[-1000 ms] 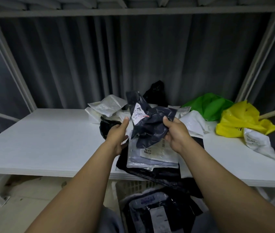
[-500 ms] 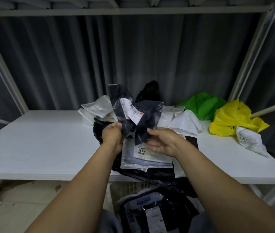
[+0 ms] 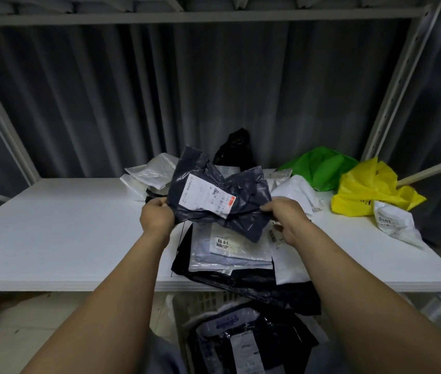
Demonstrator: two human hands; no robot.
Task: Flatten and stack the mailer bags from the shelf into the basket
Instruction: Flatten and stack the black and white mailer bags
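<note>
A crumpled dark grey mailer bag (image 3: 243, 193) with a white shipping label is held up above the white shelf (image 3: 60, 228). My left hand (image 3: 155, 215) grips its left edge and my right hand (image 3: 285, 215) pinches its right edge, stretching it between them. Under it lies a flat pile of mailers (image 3: 230, 252) on a black bag at the shelf's front edge. Below the shelf stands a white basket (image 3: 200, 300) holding flattened mailers (image 3: 243, 344).
More crumpled bags sit at the back of the shelf: white ones (image 3: 154, 171), a black one (image 3: 234, 147), a green one (image 3: 319, 166), a yellow one (image 3: 370, 190) and a white one (image 3: 394, 225) at the right. Metal shelf posts rise on both sides.
Both hands have pulled apart, spreading the dark mailer wider, and its label now faces me. My right hand has taken hold of the bag's right edge.
</note>
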